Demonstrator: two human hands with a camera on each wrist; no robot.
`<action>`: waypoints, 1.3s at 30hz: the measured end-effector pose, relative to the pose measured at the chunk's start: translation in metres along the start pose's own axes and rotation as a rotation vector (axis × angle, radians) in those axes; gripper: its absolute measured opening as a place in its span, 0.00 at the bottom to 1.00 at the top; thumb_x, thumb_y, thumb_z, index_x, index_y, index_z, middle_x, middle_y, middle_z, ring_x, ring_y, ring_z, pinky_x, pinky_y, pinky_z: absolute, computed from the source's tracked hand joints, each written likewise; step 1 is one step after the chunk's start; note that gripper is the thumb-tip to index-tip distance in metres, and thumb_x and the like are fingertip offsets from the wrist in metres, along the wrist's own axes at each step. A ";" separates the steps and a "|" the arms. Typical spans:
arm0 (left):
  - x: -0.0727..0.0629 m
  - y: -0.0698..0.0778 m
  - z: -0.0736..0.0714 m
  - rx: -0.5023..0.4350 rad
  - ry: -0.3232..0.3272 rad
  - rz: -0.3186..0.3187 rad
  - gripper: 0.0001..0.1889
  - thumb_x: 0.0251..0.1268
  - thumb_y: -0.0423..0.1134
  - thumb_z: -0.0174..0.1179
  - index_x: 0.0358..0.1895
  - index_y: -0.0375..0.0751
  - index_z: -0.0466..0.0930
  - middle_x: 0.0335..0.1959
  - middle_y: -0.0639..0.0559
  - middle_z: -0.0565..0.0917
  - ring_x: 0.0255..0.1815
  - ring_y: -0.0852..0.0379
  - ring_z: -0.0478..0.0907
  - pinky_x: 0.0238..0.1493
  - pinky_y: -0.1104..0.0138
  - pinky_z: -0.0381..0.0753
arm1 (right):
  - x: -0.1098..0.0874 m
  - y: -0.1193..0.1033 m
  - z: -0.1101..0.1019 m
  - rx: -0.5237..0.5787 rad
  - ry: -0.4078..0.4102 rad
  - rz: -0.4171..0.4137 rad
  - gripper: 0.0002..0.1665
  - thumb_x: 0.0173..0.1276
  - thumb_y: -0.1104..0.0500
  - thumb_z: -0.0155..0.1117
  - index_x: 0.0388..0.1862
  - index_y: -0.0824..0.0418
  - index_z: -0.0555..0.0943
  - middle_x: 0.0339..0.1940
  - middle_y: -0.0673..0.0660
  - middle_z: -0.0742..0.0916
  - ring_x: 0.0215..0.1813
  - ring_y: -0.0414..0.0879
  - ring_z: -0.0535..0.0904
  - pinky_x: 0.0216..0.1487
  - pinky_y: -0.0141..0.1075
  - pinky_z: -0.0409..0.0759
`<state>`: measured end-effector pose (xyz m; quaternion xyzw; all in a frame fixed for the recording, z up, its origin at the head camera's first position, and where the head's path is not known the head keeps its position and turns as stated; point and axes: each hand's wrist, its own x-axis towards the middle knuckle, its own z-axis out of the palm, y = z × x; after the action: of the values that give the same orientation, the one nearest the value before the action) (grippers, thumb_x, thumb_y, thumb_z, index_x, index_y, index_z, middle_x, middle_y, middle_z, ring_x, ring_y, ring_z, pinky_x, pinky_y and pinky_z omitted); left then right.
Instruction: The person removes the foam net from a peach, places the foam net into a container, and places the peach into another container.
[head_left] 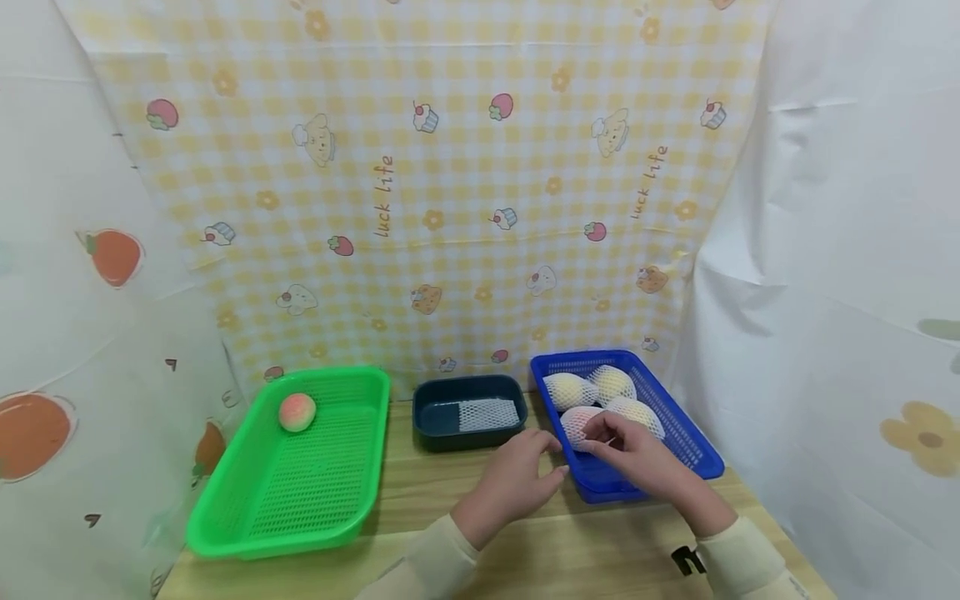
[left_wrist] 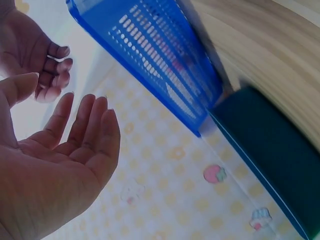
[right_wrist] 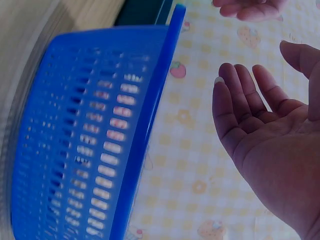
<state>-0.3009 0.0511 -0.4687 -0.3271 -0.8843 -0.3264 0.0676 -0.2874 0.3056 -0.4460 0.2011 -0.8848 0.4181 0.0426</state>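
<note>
My right hand (head_left: 637,457) hovers over the front of the blue basket (head_left: 682,421), its fingers loosely bent and nothing between them. Below its fingertips, inside that basket, sits a pinkish peach (head_left: 574,422) in a white foam net. Several pale yellow fruits (head_left: 567,392) in the same kind of net lie around it. My left hand (head_left: 513,475) is just left of the basket's near corner, fingers relaxed and holding nothing. Both wrist views show the palms bare, with the left hand (left_wrist: 65,160) and the right hand (right_wrist: 270,135) apart from the basket wall.
On the left stands a green basket (head_left: 315,479) with one bare peach (head_left: 297,412) near its back. Between the baskets is a dark box (head_left: 437,417) holding white foam nets (head_left: 488,415). A checked curtain (head_left: 465,167) hangs behind the wooden table (head_left: 420,500).
</note>
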 end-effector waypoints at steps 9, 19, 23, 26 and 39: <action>0.024 0.015 0.025 0.191 -0.049 -0.008 0.23 0.79 0.57 0.67 0.64 0.46 0.86 0.56 0.56 0.84 0.54 0.59 0.80 0.56 0.63 0.83 | -0.002 0.004 -0.010 -0.026 0.043 -0.001 0.11 0.85 0.54 0.68 0.55 0.60 0.85 0.46 0.54 0.89 0.46 0.43 0.85 0.48 0.36 0.85; 0.038 0.009 0.065 0.341 -0.101 -0.170 0.45 0.78 0.75 0.54 0.84 0.46 0.71 0.87 0.41 0.65 0.87 0.41 0.61 0.82 0.43 0.66 | -0.005 0.011 -0.022 -0.046 0.078 0.059 0.12 0.85 0.54 0.67 0.57 0.61 0.85 0.48 0.51 0.89 0.49 0.44 0.85 0.51 0.37 0.84; 0.036 0.005 0.075 0.340 -0.117 -0.196 0.48 0.79 0.78 0.48 0.87 0.47 0.67 0.90 0.39 0.58 0.90 0.39 0.55 0.83 0.41 0.62 | -0.006 0.019 -0.026 -0.052 0.092 0.074 0.10 0.85 0.55 0.68 0.56 0.59 0.85 0.47 0.52 0.89 0.49 0.44 0.84 0.50 0.37 0.84; 0.036 0.003 0.079 0.342 -0.116 -0.194 0.48 0.79 0.78 0.46 0.87 0.47 0.66 0.91 0.40 0.56 0.90 0.40 0.53 0.84 0.40 0.61 | -0.005 0.025 -0.031 -0.076 0.095 0.088 0.10 0.85 0.53 0.68 0.55 0.57 0.85 0.47 0.53 0.89 0.49 0.44 0.85 0.50 0.37 0.84; 0.036 0.002 0.085 0.328 -0.115 -0.196 0.48 0.80 0.78 0.43 0.89 0.49 0.63 0.92 0.42 0.52 0.90 0.40 0.56 0.84 0.41 0.60 | 0.017 0.058 -0.061 -0.306 0.115 0.093 0.13 0.80 0.58 0.73 0.53 0.67 0.84 0.48 0.59 0.89 0.48 0.53 0.87 0.48 0.47 0.88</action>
<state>-0.3196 0.1246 -0.5212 -0.2419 -0.9556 -0.1638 0.0374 -0.3314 0.3794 -0.4437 0.1268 -0.9427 0.2907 0.1038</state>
